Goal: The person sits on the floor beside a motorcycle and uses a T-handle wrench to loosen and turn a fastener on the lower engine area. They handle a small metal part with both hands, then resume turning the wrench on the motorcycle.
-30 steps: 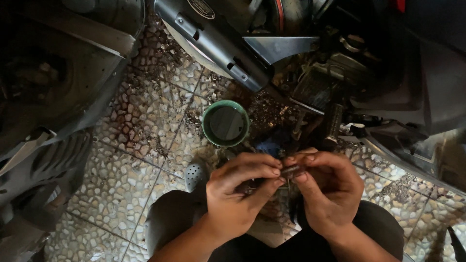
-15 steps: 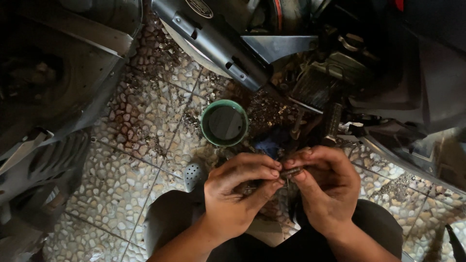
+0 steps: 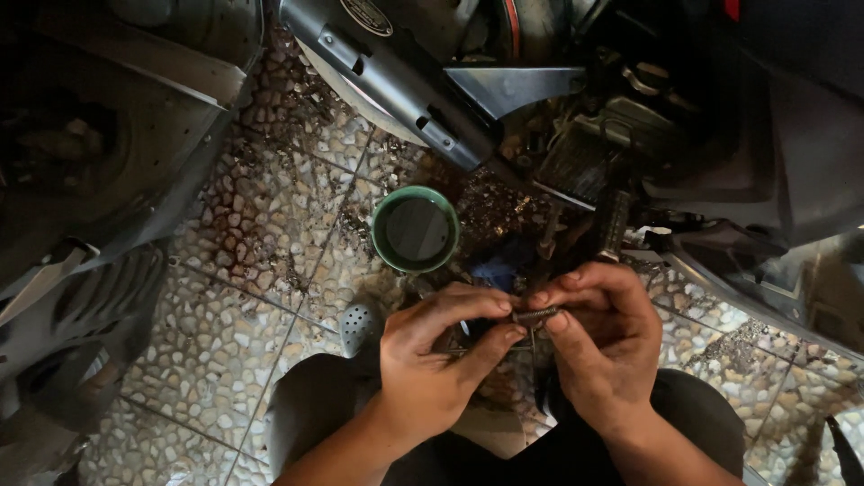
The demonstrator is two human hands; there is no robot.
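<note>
While both hands meet low in the middle of the view, the left hand (image 3: 432, 360) and the right hand (image 3: 603, 337) pinch a small dark metal part (image 3: 535, 316) between thumbs and fingertips — each closed narrowly on one end of it, so it hangs in the air above the tiled floor (image 3: 243, 297). At about 11 o'clock from the part stands a green cup (image 3: 415, 229) with dark liquid, well apart from the fingers. At 12 to 2 o'clock sits the greasy underside of a scooter (image 3: 594, 153), with a grey exhaust pipe (image 3: 396, 81) slanting past at 11 o'clock. Dark body panels (image 3: 81, 225) lie at 9 o'clock.

The likely slip: the part looks oily and tiny, so a loosened pinch could drop it among the pebbled tiles and grime below, where it would be hard to spot — or a knock from a forearm could tip the cup
</note>
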